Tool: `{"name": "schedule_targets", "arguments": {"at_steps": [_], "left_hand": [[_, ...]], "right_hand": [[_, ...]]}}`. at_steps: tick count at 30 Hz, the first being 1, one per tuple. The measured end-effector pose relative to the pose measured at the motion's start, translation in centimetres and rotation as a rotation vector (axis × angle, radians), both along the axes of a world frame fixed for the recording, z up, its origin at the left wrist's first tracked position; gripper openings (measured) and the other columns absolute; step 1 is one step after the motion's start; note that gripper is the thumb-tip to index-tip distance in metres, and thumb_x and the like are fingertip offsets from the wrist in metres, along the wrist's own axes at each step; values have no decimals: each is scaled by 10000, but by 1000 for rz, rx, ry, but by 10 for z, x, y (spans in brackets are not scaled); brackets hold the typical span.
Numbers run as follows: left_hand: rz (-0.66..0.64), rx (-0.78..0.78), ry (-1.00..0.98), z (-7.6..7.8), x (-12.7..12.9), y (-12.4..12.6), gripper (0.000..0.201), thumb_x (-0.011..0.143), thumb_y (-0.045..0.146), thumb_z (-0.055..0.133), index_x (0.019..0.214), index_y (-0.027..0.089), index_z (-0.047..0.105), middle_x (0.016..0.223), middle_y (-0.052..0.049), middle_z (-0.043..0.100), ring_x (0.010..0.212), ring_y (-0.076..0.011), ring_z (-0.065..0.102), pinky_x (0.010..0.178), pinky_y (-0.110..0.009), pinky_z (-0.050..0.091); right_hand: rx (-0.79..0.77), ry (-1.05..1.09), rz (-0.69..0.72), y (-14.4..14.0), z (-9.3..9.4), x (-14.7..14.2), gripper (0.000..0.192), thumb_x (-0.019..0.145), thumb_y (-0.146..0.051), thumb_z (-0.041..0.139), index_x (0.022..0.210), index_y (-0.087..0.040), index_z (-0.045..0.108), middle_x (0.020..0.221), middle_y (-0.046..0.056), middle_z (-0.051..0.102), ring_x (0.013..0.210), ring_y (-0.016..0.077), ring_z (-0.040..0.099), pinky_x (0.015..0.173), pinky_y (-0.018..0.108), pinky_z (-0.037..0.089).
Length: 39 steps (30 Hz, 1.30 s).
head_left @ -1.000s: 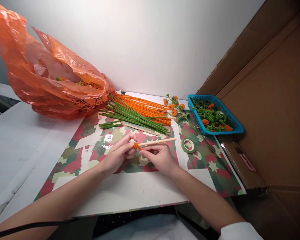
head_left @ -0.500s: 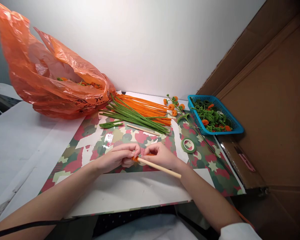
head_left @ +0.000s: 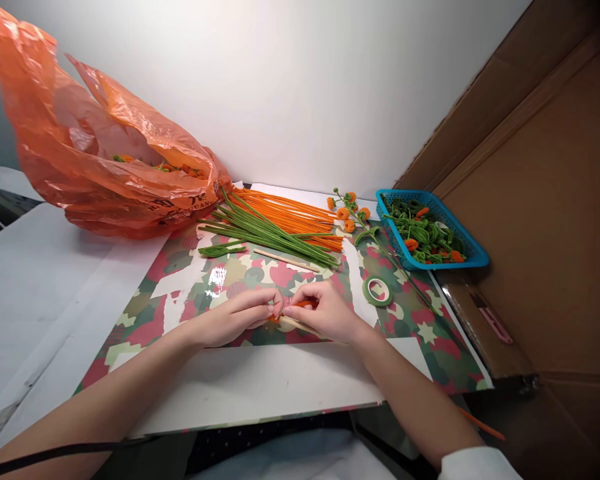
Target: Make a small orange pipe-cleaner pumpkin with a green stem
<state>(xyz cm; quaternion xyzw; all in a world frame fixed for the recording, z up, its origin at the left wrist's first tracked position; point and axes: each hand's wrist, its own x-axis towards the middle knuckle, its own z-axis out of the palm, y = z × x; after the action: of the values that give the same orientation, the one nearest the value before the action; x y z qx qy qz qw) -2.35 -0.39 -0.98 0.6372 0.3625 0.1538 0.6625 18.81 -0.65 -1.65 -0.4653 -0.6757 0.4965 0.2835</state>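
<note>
My left hand is closed, its fingers pinching a wooden stick with an orange pipe cleaner wound on its end. Close against it, my right hand has thumb and forefinger pressed on the orange pipe cleaner. The stick slants down to the right and passes out of sight beneath my right hand. An orange pipe cleaner end also shows beyond my right forearm. Just ahead of my hands lie a second thin wooden stick, green pipe cleaners and orange pipe cleaners.
A roll of green tape lies to the right. Behind it rests a stem with orange flowers. A blue basket holds green and orange pieces. An orange plastic bag stands left. A pink cutter lies at the right edge.
The stick's free end, which stuck out past my right wrist, is now hidden beneath my right hand. My fingers have shifted slightly. More orange pipe cleaner shows beyond my right forearm.
</note>
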Motion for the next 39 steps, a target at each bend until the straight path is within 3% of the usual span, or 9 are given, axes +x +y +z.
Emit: {"name": "schedule_targets", "arguments": {"at_steps": [3, 7, 12, 18, 28, 33, 39], "left_hand": [[59, 128, 42, 1, 3, -2, 216, 960, 387, 385, 868, 215, 476, 639, 60, 356, 547, -118, 321, 515, -235, 291], [121, 321, 151, 0, 4, -3, 235, 981, 406, 339, 958, 222, 485, 638, 58, 376, 589, -135, 340, 555, -239, 285], [194, 442, 285, -9, 7, -3, 274, 995, 416, 275, 1037, 235, 475, 546, 78, 312, 512, -150, 343, 514, -243, 253], [221, 604, 427, -14, 11, -3, 318, 995, 387, 269, 1137, 220, 500, 533, 63, 458, 500, -175, 478, 525, -252, 302], [265, 729, 548, -16, 14, -3, 386, 986, 377, 259, 1134, 224, 580, 786, -38, 714, 702, -235, 661, 589, -280, 412], [187, 751, 645, -15, 14, -3, 382, 984, 357, 239, 1115, 229, 574, 759, -38, 707, 665, -234, 652, 545, -270, 377], [149, 726, 747, -13, 15, -2, 334, 968, 353, 254, 923, 222, 558, 634, -33, 624, 591, -248, 595, 507, -275, 299]], "right_hand": [[144, -44, -43, -1, 3, -1, 158, 756, -257, 714, 638, -160, 672, 524, -46, 497, 510, 77, 406, 499, 215, 323], [277, -55, -80, -1, 3, -3, 140, 777, -217, 684, 645, -171, 681, 567, -22, 574, 531, 92, 463, 533, 226, 361], [394, -85, -104, -4, 3, -5, 144, 814, -183, 632, 688, -179, 701, 650, 14, 671, 578, 118, 548, 570, 241, 403], [530, -192, -91, -5, 2, -6, 171, 857, -202, 593, 745, -192, 722, 653, 17, 678, 595, 131, 557, 631, 266, 409], [555, -204, -69, -7, -6, -9, 180, 893, -221, 574, 879, -189, 750, 729, 35, 723, 623, 141, 593, 649, 273, 421], [492, -193, -87, -6, -9, -10, 165, 876, -203, 594, 866, -185, 758, 756, 46, 731, 639, 149, 618, 630, 267, 434], [368, -160, -115, -7, -9, -12, 151, 858, -194, 609, 855, -181, 759, 783, 52, 755, 676, 166, 657, 630, 265, 459]]}}
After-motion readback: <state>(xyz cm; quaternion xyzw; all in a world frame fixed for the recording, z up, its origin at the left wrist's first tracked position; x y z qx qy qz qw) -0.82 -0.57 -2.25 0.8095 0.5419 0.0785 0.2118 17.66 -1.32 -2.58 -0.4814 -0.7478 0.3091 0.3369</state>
